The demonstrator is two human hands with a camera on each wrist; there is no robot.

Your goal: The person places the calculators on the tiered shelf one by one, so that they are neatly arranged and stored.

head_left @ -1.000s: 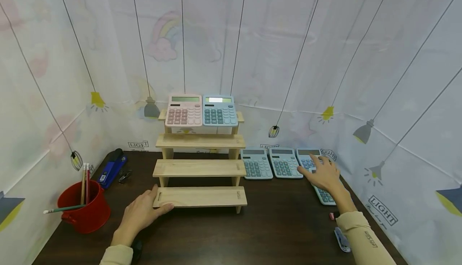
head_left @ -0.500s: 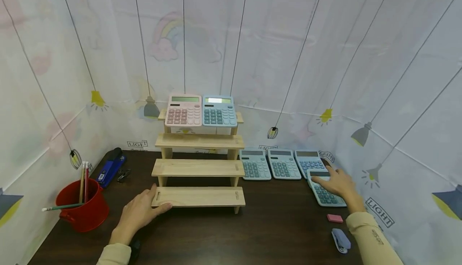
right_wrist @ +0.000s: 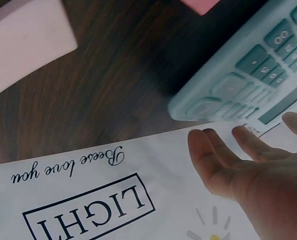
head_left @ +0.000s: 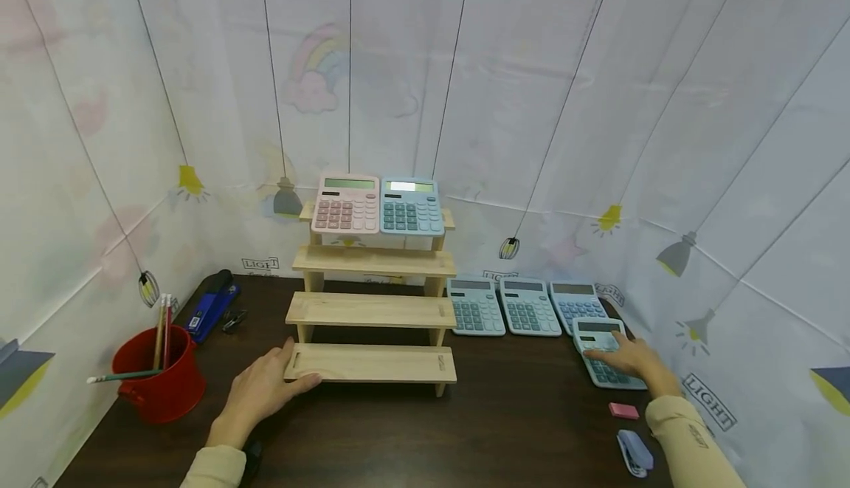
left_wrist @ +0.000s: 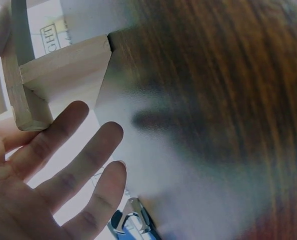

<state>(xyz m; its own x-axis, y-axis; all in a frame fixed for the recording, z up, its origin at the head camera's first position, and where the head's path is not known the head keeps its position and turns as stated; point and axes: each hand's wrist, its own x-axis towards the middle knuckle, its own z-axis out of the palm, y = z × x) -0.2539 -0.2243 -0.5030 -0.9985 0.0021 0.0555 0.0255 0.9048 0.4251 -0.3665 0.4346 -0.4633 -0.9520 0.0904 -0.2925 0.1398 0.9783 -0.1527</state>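
My right hand [head_left: 634, 361] lies on the near blue calculator [head_left: 604, 354], fingers relaxed over the keys; whether the thumb hooks its edge is hidden. It sits by the bench's [head_left: 518, 421] right edge, just before three more calculators [head_left: 523, 306]. My left hand [head_left: 262, 392], fingers spread flat, thumb on the stepped wooden rack's [head_left: 372, 362] bottom step, probably steadies it. The right wrist view is blurred. Eraser [head_left: 623, 410] near my sleeve.
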